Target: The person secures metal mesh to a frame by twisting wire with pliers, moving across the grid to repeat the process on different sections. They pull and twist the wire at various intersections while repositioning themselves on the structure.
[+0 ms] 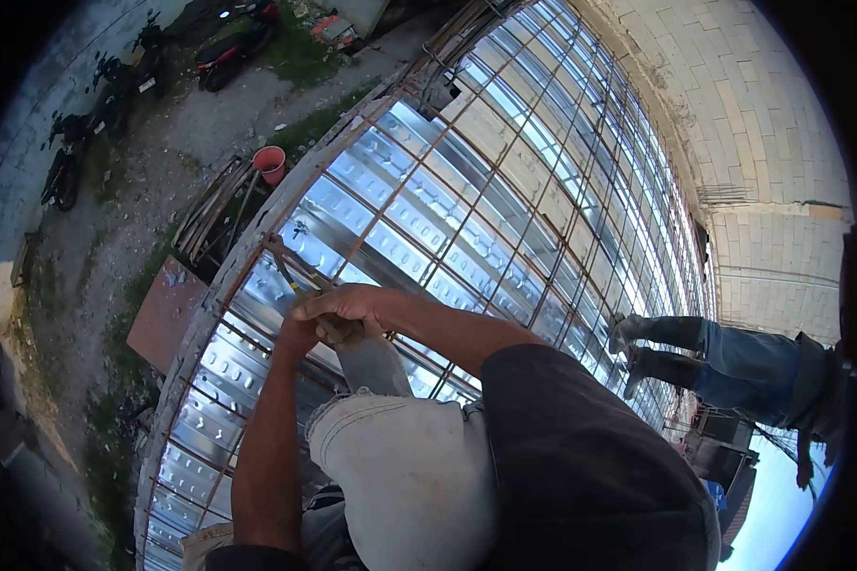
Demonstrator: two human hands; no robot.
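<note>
My left hand (pixel 302 333) and my right hand (pixel 348 306) are close together near the edge of the deck, both closed around the handles of a pair of pincers (pixel 300 270). Dark handles with yellow marks spread from the pincers' head, which lies against the rusty rebar grid (pixel 383 213) at the deck's edge. My fingers partly cover the grips. Any tie wire in the jaws is too small to make out. Shiny corrugated metal decking (pixel 390 249) lies under the bars. My bent knee in light trousers (pixel 400 457) is just below my hands.
Another person in boots and jeans (pixel 747 366) stands on the grid at right. A block wall (pixel 771 124) borders the far side. Beyond the deck's concrete edge (pixel 186 366), the ground lies lower, with a red bucket (pixel 269 164), a brown board (pixel 165 314) and motorcycles (pixel 233 49).
</note>
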